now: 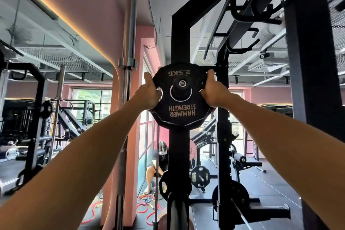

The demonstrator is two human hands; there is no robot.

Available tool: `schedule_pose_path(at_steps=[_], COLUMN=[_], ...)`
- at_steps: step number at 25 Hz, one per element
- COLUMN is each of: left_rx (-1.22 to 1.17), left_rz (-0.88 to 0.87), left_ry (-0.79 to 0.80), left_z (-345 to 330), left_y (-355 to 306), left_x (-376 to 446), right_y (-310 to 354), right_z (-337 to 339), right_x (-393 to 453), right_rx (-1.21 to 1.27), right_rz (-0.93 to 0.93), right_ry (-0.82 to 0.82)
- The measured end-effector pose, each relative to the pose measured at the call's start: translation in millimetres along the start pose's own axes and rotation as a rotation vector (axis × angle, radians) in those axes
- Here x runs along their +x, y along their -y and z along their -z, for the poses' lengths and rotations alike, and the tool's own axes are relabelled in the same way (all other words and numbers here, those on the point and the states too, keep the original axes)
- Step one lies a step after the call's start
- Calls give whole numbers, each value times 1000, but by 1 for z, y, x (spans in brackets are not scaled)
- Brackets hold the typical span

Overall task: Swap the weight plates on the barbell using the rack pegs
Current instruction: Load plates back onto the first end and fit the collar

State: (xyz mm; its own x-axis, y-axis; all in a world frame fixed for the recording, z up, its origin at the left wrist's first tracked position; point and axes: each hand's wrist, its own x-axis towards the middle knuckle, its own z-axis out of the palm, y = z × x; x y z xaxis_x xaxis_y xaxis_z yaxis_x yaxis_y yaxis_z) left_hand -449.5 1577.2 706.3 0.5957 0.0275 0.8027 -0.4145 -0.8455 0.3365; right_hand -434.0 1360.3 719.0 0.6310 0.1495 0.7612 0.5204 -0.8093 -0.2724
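A black 2.5 kg weight plate (180, 112), its lettering upside down, sits on a rack peg (181, 83) that pokes through its centre hole. The peg juts from the black rack upright (180, 39). My left hand (150, 91) grips the plate's left rim, thumb on top. My right hand (212, 90) grips the right rim, fingers curled into a grip hole. A barbell shaft (240, 216) runs low at the right, with a dark plate (239, 193) near it.
An upright spare bar (127, 61) stands left of the rack by a pink pillar. A person (158, 164) crouches behind the upright. A 20 kg plate (199, 176) on a floor bar lies beyond. Red ropes (147, 209) lie on the floor. More racks stand left.
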Motion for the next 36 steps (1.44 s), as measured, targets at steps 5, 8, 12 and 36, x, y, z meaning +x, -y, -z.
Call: schedule_pose_path(at_steps=[5,8,12,36], left_rx=[40,32,67,91], left_rz=[-48,-63,-101,-190], left_ry=[-48,-49,-70,36], left_z=[28,48,70,46], left_y=[-20,-34,-58,-383], left_x=[-22,-38,-68,-271], right_y=[10,21,31,-109], right_z=[22,41,66,342], right_x=[-30,-47,-74,-327], right_rx=[30,51,51,-151], right_rz=[84,124,153,37], right_ry=[-63,-81,-65,62])
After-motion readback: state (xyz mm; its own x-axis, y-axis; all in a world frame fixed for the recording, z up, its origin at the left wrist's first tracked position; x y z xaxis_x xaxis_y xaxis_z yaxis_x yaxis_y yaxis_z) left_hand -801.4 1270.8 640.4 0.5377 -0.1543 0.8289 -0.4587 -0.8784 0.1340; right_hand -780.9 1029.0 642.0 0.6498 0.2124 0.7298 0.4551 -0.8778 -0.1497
